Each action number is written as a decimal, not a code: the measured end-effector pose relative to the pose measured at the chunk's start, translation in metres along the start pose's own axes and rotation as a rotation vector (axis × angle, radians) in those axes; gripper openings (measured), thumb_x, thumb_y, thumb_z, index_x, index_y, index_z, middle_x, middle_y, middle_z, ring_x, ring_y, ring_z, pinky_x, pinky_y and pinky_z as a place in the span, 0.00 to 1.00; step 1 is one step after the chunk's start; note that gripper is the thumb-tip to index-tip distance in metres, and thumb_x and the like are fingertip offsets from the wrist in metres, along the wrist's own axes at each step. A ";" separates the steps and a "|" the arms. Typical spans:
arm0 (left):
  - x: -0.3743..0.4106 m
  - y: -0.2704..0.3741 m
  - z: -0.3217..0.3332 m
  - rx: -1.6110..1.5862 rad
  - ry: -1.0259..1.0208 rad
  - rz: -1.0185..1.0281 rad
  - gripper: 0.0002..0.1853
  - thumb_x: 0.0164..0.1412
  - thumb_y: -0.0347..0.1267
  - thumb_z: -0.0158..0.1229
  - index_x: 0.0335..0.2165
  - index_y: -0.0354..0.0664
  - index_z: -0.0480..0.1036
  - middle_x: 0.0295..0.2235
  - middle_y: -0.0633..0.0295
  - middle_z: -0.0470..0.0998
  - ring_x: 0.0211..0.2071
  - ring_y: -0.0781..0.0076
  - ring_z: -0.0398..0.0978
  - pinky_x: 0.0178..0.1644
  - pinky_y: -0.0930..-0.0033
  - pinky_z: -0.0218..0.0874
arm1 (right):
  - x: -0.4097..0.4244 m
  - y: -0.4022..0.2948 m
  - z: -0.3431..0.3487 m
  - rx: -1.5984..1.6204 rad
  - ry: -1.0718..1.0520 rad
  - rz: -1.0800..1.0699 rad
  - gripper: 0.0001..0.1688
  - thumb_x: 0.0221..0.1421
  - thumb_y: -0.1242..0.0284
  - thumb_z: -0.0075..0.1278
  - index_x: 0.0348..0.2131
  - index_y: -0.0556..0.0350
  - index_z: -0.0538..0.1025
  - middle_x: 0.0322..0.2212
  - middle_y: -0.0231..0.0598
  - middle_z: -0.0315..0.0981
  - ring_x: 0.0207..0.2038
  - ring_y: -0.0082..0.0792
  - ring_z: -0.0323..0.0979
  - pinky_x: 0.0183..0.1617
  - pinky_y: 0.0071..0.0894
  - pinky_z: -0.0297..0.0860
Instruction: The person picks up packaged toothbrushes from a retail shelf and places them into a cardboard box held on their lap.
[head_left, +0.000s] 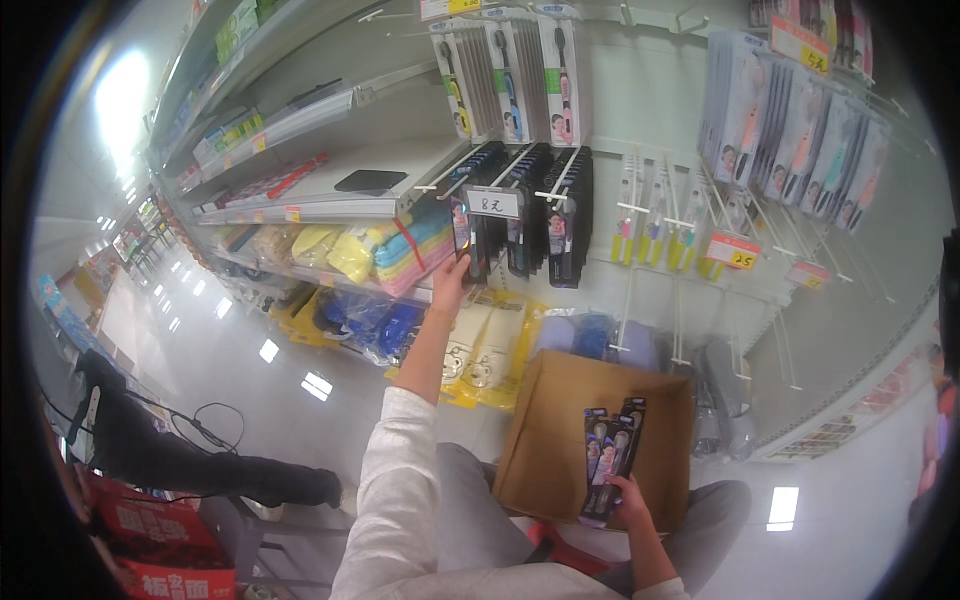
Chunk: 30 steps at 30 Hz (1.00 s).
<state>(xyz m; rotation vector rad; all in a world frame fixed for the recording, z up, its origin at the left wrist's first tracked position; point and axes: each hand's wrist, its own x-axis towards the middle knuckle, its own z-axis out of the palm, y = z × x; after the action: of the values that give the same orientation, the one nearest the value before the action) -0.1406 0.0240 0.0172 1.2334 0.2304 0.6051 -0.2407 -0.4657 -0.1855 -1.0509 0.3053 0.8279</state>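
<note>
My left hand (448, 283) is raised to the display wall. Its fingers grip the lower edge of a black toothbrush pack (460, 225) at the front of the left hook's row. Beside that row hang two more rows of black packs (559, 240), with a handwritten price card (493, 202) in front. Low before me, my right hand (630, 501) holds black toothbrush packs (606, 461), fanned so that several edges show. They are over the open cardboard box (517, 457), which rests at my lap. How far they touch its bottom I cannot tell.
White-backed toothbrush packs (517, 82) hang above, and more toothbrushes (795, 142) hang at right. Bare metal hooks (679, 330) stick out over the box. Folded towels (412, 255) fill a left shelf. At left are a person's dark-trousered leg (225, 469) and a red carton (165, 532).
</note>
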 end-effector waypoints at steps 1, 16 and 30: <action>0.003 -0.006 0.000 0.002 0.066 -0.050 0.19 0.57 0.35 0.53 0.43 0.35 0.64 0.35 0.58 0.73 0.33 0.70 0.74 0.32 0.69 0.67 | -0.001 0.001 0.001 -0.012 0.009 -0.017 0.21 0.42 0.76 0.52 0.40 0.53 0.68 0.32 0.36 0.70 0.35 0.34 0.69 0.38 0.37 0.67; -0.265 -0.112 0.090 0.264 -0.067 -0.108 0.22 0.56 0.36 0.54 0.46 0.35 0.62 0.41 0.58 0.69 0.44 0.70 0.65 0.49 0.69 0.57 | -0.040 -0.026 0.048 -0.070 -0.098 -0.120 0.18 0.45 0.77 0.53 0.39 0.56 0.68 0.30 0.35 0.71 0.33 0.30 0.72 0.35 0.29 0.69; -0.259 -0.132 0.058 0.117 0.059 -0.234 0.15 0.53 0.28 0.50 0.42 0.37 0.66 0.32 0.65 0.71 0.30 0.77 0.69 0.34 0.75 0.62 | -0.028 -0.011 0.040 -0.131 -0.045 -0.409 0.14 0.51 0.76 0.50 0.40 0.60 0.69 0.31 0.35 0.71 0.34 0.27 0.70 0.35 0.29 0.69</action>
<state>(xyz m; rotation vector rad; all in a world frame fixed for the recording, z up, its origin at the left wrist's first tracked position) -0.2851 -0.1911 -0.1264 1.2800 0.4589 0.4300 -0.2579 -0.4469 -0.1425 -1.1651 -0.0064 0.5062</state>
